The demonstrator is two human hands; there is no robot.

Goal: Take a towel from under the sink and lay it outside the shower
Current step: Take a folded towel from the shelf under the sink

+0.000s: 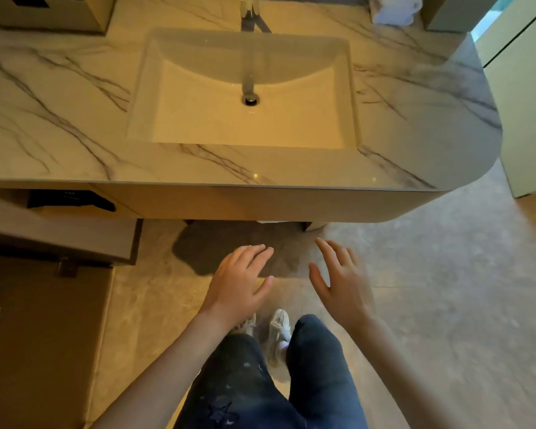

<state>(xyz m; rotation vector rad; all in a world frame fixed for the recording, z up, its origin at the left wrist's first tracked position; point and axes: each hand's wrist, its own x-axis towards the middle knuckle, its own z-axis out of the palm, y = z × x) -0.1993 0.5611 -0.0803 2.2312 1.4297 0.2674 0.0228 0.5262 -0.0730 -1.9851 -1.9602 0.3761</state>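
- in front of the sink [229, 125], we hold both hands low over the floor [415, 274], above a dark mat [211, 246].
- our left hand [239, 280] has its grip apart, fingers straight, holding nothing.
- our right hand [338, 280] likewise, fingers spread.
- a white sliver, likely the towel [271, 222], shows under the cabinet [260, 202], beyond both hands, untouched.
- rolled white towels [396, 9] sit at the worktop [59, 119] far right corner.
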